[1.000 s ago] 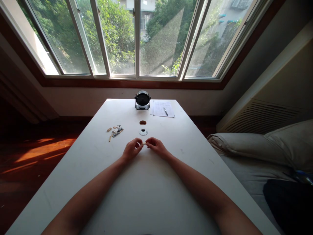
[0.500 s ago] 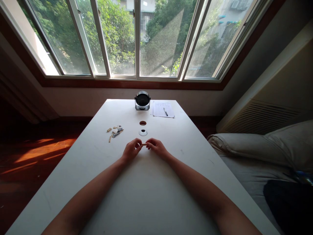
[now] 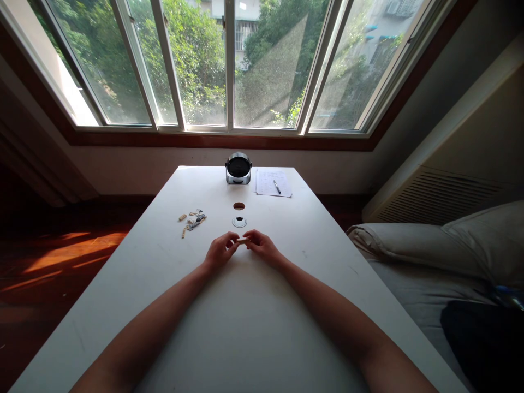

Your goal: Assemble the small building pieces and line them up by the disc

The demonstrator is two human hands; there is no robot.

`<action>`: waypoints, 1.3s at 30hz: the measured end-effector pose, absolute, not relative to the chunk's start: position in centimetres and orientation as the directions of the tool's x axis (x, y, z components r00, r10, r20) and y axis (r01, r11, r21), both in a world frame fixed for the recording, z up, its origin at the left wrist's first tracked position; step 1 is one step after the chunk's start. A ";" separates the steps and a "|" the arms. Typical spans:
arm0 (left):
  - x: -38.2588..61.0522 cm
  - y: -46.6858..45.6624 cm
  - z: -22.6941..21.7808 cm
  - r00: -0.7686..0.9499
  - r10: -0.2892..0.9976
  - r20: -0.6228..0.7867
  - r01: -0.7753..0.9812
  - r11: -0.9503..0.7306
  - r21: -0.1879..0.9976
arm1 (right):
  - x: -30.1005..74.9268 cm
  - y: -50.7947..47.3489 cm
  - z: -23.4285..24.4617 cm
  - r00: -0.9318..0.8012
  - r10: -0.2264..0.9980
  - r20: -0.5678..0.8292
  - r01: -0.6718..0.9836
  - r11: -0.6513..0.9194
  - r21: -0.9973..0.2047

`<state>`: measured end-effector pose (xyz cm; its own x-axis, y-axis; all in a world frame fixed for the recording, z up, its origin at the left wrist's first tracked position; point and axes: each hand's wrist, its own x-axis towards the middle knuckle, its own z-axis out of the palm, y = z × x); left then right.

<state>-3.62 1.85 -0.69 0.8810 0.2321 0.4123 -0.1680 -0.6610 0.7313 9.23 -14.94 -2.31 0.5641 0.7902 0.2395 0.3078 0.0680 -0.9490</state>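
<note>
My left hand (image 3: 221, 250) and my right hand (image 3: 262, 246) meet over the middle of the white table (image 3: 245, 327). A small, narrow tan building block (image 3: 243, 241) spans the gap between them. Fingers and thumb of each hand are closed on one end of it, so its ends are hidden. Beyond and to the left of my left hand lies a loose pile of small grey and tan building blocks (image 3: 196, 220). They are too small to make out one by one.
Just beyond my hands lie a round silver grommet cover (image 3: 239, 222) and a round hole (image 3: 239, 206) in the tabletop. Farther back stands a round black device on a silver stand (image 3: 238, 166). Beside it, a pen (image 3: 277, 187) rests on written paper (image 3: 265, 183).
The tan block has turned a little between my fingers and shows a broader, paler face. My hands have barely shifted, and the pile is unchanged.
</note>
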 end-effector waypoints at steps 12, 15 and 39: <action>-3.7 1.9 -0.9 0.879 0.233 0.415 -0.156 -0.683 0.714 | 8.8 -15.1 -1.2 0.565 0.804 0.186 0.256 0.044 -0.966; -3.7 1.9 -0.9 0.878 0.237 0.417 -0.155 -0.683 0.714 | 8.8 -15.1 -1.4 0.566 0.801 0.195 0.261 0.050 -0.964; -3.6 1.9 -0.9 0.880 0.225 0.418 -0.159 -0.689 0.707 | 8.9 -15.1 -1.6 0.562 0.802 0.201 0.272 0.050 -0.961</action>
